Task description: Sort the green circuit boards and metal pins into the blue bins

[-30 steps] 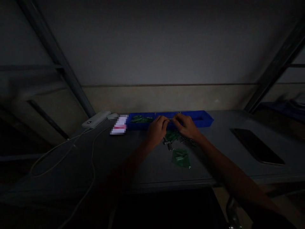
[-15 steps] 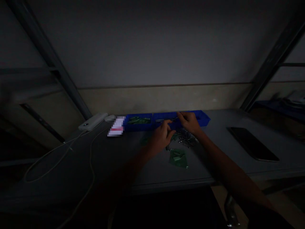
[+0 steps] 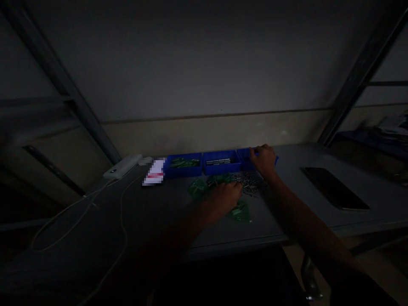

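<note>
My left hand (image 3: pixel 225 198) is low over the table with its fingers curled closed, at the left edge of a pile of thin metal pieces (image 3: pixel 250 182). Whatever it grips is hidden. A green bag with small parts in it (image 3: pixel 241 213) lies just below that hand, and another green bag (image 3: pixel 196 187) lies to its left. At the right-hand blue bin (image 3: pixel 244 154), my right hand (image 3: pixel 264 160) bends over the rim with fingers drawn together. Too little light shows what is between them. The middle blue bin (image 3: pixel 221 169) holds silvery metal cylinders.
A left blue bin (image 3: pixel 183 171) contains green packets. Beside it lie a phone with a lit screen (image 3: pixel 154 172) and a white device (image 3: pixel 123 166) with pale cables (image 3: pixel 123 212). A dark tablet-like slab (image 3: pixel 334 189) lies on the right. Metal posts (image 3: pixel 92 127) flank the table.
My left hand has moved down and slightly right, from in front of the middle bin to the metal pile. My right hand has moved right to the right-hand bin, uncovering the cylinders.
</note>
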A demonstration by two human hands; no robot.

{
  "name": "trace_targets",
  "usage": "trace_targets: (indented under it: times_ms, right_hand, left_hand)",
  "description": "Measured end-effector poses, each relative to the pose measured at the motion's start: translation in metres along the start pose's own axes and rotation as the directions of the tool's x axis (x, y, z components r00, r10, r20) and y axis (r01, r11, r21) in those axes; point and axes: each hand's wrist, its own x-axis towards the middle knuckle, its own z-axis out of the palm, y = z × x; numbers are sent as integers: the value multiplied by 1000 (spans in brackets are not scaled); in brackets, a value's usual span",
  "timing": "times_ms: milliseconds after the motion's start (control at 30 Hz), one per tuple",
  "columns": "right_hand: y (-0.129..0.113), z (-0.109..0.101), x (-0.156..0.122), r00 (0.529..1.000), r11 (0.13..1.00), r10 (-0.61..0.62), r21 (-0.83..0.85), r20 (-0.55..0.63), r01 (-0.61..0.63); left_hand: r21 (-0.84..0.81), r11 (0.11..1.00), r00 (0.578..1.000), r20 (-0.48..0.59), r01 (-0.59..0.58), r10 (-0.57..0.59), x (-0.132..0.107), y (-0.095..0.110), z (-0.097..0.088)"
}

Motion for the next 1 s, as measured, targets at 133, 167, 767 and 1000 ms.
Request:
trace_targets:
  times_ms: [133,167,767,1000]
  right_hand:
    - [-9,-3,-5,998,1000,-12,-21,55,14]
    - [-11,-3,-6,997,1000,-18,-24,69,20]
    - [-10,8,-6,994,971,-105,215,-26,108]
    - [-39,-14,-23,870,748,-490,541,61,384]
  left_hand:
    - [-17,999,999,16,44,-43,0,3,-7]
    - [-17,998,998,24,54,-53,0,4,-8]
    - [-277,961,992,-126,-7,-29,2,-18,-14]
    - [-397,906,895,-338,144,-290,0,-64,-27]
